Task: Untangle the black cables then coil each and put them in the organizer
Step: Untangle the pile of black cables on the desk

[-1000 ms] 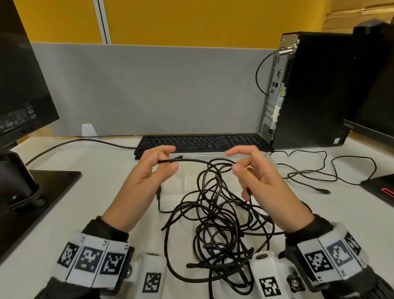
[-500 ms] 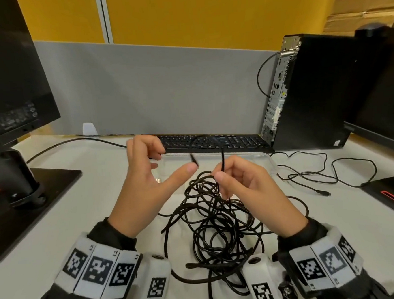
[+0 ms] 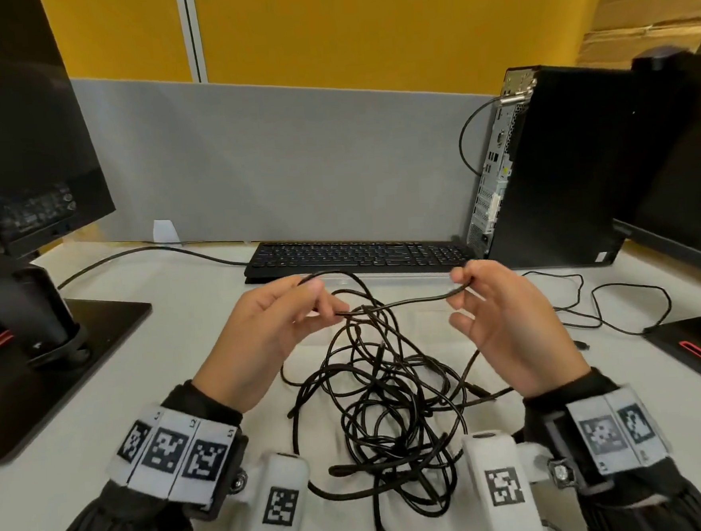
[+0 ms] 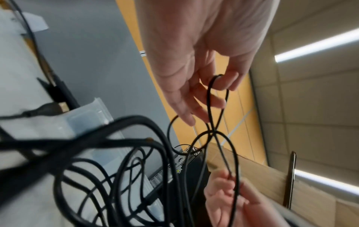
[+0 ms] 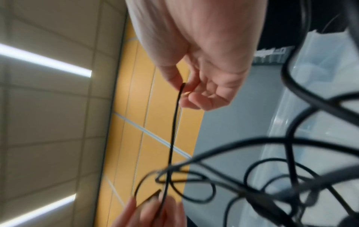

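The left hand (image 3: pixel 270 333) and right hand (image 3: pixel 506 320) are apart, each pinching the same thin black cable (image 3: pixel 405 301), which is stretched between them above the tangle (image 3: pixel 392 407) on the white counter (image 3: pixel 178 318). To do this well, I judge they should follow that one strand slowly through each crossing, lifting loops over rather than yanking knots tighter. The cords look smooth, round and springy. The clear plastic organizer (image 3: pixel 383 278) sits just beyond, near the keyboard (image 3: pixel 356 254).

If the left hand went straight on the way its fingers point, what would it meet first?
Probably the flat black keyboard beyond the left hand, which pinches a thin black cable; depth is unclear.
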{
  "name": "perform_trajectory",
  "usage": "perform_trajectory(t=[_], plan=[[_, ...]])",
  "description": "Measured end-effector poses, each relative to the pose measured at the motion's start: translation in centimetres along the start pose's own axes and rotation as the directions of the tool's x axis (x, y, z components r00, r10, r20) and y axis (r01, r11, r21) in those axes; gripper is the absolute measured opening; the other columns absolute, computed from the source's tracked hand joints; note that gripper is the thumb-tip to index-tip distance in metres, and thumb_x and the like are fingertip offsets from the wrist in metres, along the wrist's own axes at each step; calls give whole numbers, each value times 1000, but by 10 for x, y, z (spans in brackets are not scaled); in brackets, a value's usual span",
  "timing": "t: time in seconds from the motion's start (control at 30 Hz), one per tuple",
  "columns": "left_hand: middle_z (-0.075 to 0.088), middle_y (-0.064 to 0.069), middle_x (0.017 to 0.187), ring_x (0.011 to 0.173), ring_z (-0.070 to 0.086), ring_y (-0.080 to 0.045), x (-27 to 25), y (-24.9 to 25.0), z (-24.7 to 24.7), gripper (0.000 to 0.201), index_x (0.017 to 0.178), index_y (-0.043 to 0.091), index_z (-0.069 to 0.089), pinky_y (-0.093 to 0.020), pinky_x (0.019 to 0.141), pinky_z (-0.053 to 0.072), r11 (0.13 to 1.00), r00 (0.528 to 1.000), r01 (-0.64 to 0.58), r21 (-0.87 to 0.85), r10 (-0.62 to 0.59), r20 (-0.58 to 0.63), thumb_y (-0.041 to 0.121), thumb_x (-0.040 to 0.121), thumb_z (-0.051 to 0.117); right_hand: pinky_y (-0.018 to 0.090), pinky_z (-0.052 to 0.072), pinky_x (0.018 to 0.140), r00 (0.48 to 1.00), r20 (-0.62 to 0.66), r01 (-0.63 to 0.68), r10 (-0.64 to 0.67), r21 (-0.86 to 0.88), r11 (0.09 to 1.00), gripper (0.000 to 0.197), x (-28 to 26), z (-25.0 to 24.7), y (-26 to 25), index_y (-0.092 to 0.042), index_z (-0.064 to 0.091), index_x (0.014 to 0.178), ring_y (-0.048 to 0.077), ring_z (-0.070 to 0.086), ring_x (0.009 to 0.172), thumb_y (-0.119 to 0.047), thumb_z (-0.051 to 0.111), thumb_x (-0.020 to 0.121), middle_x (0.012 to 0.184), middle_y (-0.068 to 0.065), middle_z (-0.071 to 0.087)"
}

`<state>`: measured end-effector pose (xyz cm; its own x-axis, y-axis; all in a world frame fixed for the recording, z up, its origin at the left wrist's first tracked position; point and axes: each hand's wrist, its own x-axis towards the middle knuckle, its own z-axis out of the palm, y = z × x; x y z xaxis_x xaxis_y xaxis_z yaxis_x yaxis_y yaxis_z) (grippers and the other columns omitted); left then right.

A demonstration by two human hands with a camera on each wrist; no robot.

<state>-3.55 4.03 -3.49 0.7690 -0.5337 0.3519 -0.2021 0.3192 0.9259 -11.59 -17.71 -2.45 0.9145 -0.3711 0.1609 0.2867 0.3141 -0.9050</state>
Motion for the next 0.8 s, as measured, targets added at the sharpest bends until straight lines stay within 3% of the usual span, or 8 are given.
perform_trajectory(t=[0.1, 0.17, 0.33, 0.43, 0.5, 0.6, 0.67, 0.8], plan=[[45, -3, 59, 65, 57, -15, 1, 4, 0, 27, 53, 16, 51, -29, 78, 53, 986, 999, 25, -165, -28, -16, 26, 76, 62, 24, 43, 56, 994, -108, 19, -33, -127, 992, 8, 4, -6, 1, -17, 53, 96, 10, 53, 66, -10, 54, 92, 83, -1, 56], [34, 4, 55, 53, 41, -12, 0, 5, 1, 32, 52, 20, 46, -32, 77, 54, 977, 999, 44, -209, -47, -13, 24, 83, 53, 26, 44, 61, 988, -126, 49, -92, -306, 951, 34, 4, -7, 4, -21, 44, 114, 11, 51, 70, -1, 55, 89, 83, -1, 53], [28, 6, 57, 47, 24, -8, -1, 9, -3, 29, 81, 17, 69, -19, 45, 26, 982, 997, 74, -171, -74, 8, 32, 89, 45, 24, 43, 61, 977, 107, 214, -187, -569, 794, 41, -6, -2, -1, -29, 51, 108, 8, 46, 68, 7, 50, 88, 77, -4, 45], [38, 2, 60, 43, 24, -7, -2, 10, -3, 31, 108, 22, 66, -24, 46, 15, 988, 994, 103, -112, -98, 51, 38, 93, 44, 16, 44, 63, 917, 398, 297, 6, -695, 654, 13, -18, 19, -4, -30, 58, 100, 1, 52, 71, -26, 60, 88, 78, -15, 55], [46, -1, 64, 41, 27, -7, -4, 12, -2, 35, 116, 31, 61, -26, 46, 15, 990, 989, 128, -63, -123, 81, 43, 92, 40, 16, 46, 65, 805, 535, 358, 255, -782, 510, 25, -21, 34, 2, -29, 57, 102, 4, 56, 76, -42, 64, 82, 84, -12, 62], [50, -3, 68, 39, 27, -8, -4, 14, -5, 38, 121, 38, 56, -26, 45, 14, 988, 983, 152, -33, -148, 108, 47, 91, 34, 25, 50, 67, 675, 585, 518, 450, -809, 276, 11, -18, 50, 8, -26, 58, 87, 4, 56, 60, -37, 59, 90, 68, -7, 62], [49, -3, 65, 38, 24, -8, -4, 16, -11, 40, 120, 36, 57, -26, 44, 11, 978, 978, 201, -57, -197, 75, 48, 91, 32, 24, 50, 56, 682, 557, 448, 474, -831, 331, 15, -7, 49, 5, -24, 58, 83, 5, 51, 46, -29, 52, 95, 53, -8, 55], [42, -1, 56, 36, 19, -6, -4, 22, -22, 41, 110, 20, 62, -18, 41, 7, 948, 962, 272, -166, -272, 27, 44, 86, 38, 17, 28, 42, 865, 429, 254, 260, -821, 512, 21, 22, 30, -3, -20, 59, 80, 1, 30, 40, -33, 51, 94, 44, -13, 37]])
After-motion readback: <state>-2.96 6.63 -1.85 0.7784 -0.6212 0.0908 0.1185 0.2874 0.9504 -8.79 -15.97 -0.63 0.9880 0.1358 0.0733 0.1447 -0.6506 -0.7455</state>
